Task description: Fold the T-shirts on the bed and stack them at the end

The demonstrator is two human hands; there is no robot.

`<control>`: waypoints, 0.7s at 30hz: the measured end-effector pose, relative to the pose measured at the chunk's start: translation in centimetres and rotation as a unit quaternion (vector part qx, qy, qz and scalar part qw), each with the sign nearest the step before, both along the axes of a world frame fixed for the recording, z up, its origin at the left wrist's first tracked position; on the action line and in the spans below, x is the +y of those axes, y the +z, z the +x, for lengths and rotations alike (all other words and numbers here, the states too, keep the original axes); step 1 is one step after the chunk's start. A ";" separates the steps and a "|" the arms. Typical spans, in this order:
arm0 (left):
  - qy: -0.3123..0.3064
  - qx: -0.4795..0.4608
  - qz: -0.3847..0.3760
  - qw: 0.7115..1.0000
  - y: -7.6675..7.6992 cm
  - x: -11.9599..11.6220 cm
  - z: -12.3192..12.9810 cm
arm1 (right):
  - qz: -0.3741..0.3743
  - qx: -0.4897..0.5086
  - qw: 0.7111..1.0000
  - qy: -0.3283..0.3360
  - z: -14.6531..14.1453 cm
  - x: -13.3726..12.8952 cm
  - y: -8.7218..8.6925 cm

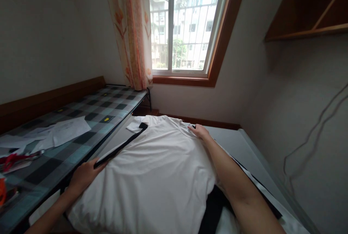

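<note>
Shirt (160, 168) spread on pale surface (231, 141), collar (185, 130) toward far edge. Left hand (85, 174) clamped on black strip (122, 146) by left edge; right hand (200, 131) pinches fabric beside collar. Papers (69, 130) on checked bed (54, 165), left.

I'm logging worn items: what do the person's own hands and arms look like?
The left hand and right hand are ungloved. Left forearm and right forearm are bare where visible: no sleeve, watch or bracelet. Rings can't be ruled out.
</note>
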State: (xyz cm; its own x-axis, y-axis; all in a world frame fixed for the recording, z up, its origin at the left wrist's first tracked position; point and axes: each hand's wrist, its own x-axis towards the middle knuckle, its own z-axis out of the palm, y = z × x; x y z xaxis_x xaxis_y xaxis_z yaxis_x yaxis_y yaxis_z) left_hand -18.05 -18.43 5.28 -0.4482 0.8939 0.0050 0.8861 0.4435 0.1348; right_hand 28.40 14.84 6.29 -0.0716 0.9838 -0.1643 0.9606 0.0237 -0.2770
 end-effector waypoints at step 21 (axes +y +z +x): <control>-0.218 0.131 0.052 0.966 2.6 24.8 9.6 | 0.076 -0.048 0.974 -0.206 14.3 0.0 -1.0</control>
State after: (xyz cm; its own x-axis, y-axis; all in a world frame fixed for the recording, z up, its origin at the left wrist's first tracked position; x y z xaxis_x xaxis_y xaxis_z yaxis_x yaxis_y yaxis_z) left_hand -8.41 6.39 7.89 0.0004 0.9859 0.1671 0.9952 0.0159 -0.0962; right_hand 42.74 14.88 5.33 0.3435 0.9391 -0.0017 0.9183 -0.3363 -0.2087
